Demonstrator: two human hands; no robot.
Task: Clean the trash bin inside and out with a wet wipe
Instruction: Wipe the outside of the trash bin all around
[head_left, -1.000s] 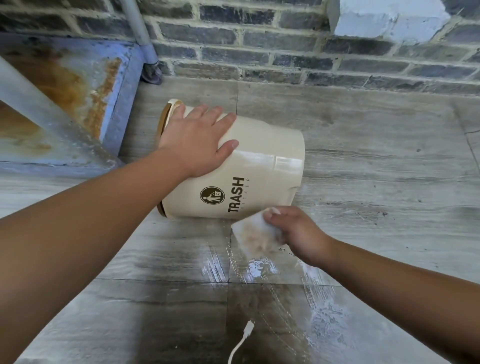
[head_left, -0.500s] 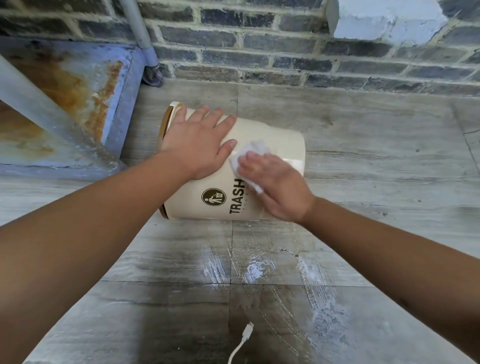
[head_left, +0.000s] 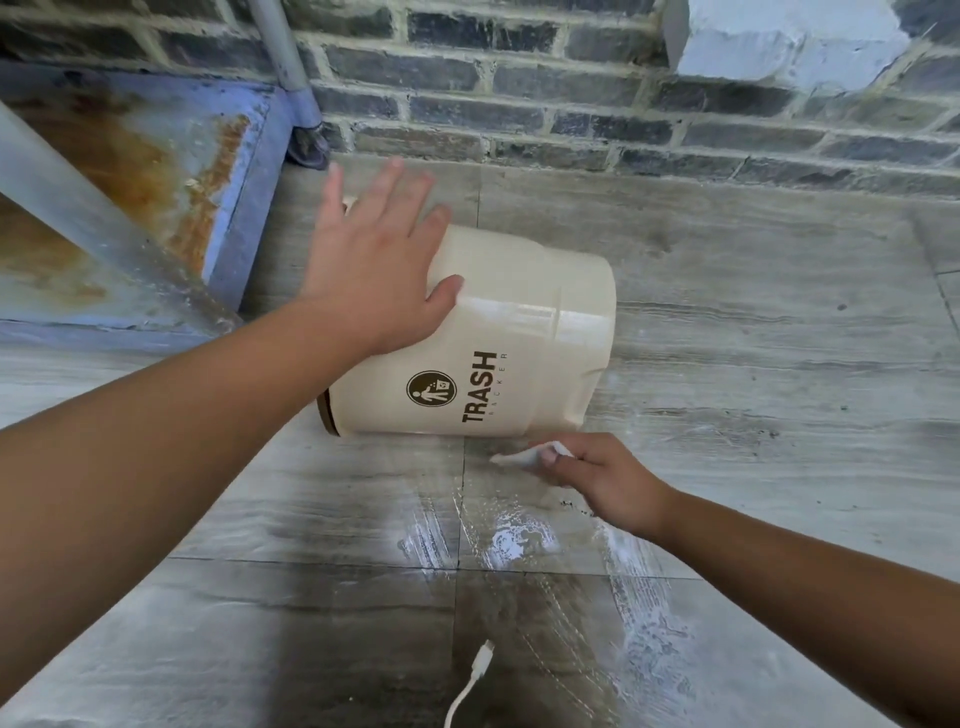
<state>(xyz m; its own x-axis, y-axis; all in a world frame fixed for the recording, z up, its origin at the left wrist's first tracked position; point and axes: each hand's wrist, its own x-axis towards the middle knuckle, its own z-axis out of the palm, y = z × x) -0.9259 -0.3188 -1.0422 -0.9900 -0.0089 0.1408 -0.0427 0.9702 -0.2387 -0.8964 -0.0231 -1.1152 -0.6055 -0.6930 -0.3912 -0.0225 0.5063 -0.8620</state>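
Your left hand (head_left: 374, 265) lies spread flat on the trash bin (head_left: 519, 338), which rests on its side with its long axis running left-right, while your right hand (head_left: 597, 478) pinches the wet wipe (head_left: 519, 457) just below its near wall, closest for the next pass.

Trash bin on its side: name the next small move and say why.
Probably bring the right hand with the wet wipe back up onto the trash bin: the wipe sits at floor level below the bin, while the left hand lies flat on it.
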